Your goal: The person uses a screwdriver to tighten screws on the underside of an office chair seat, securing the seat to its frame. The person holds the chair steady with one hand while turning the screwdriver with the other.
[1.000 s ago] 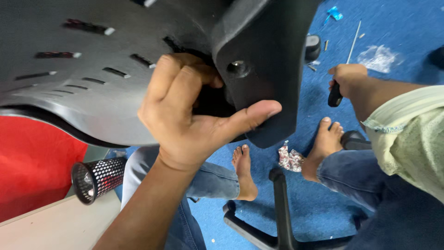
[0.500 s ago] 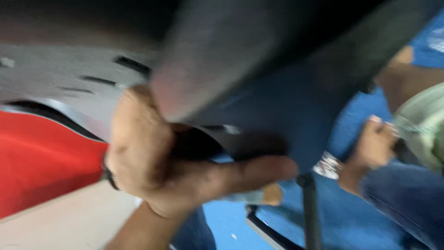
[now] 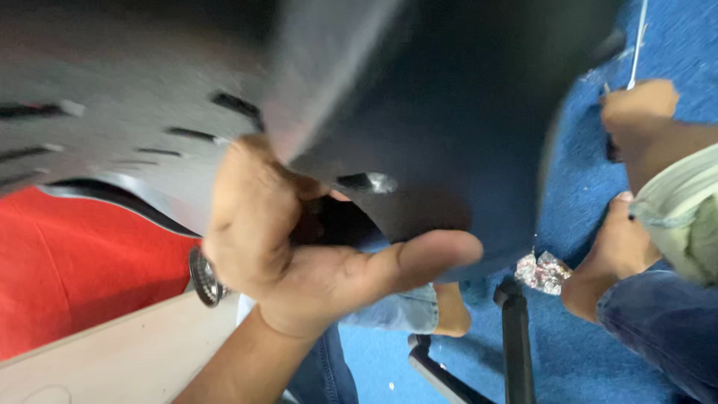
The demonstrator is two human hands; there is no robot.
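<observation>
foil wad (image 3: 541, 271), chair base (image 3: 514, 337), blue carpet (image 3: 568, 194)

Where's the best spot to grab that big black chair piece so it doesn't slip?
Probably at its lower rim, from underneath, as the left hand does: thumb along the edge of the black chair piece, fingers tucked into the gap behind it. The broad face looks smooth and offers little to hook; the rim gives a lip to pinch.

Crumpled foil (image 3: 544, 271) on blue carpet (image 3: 568, 352), beside a red panel (image 3: 82, 277).
</observation>
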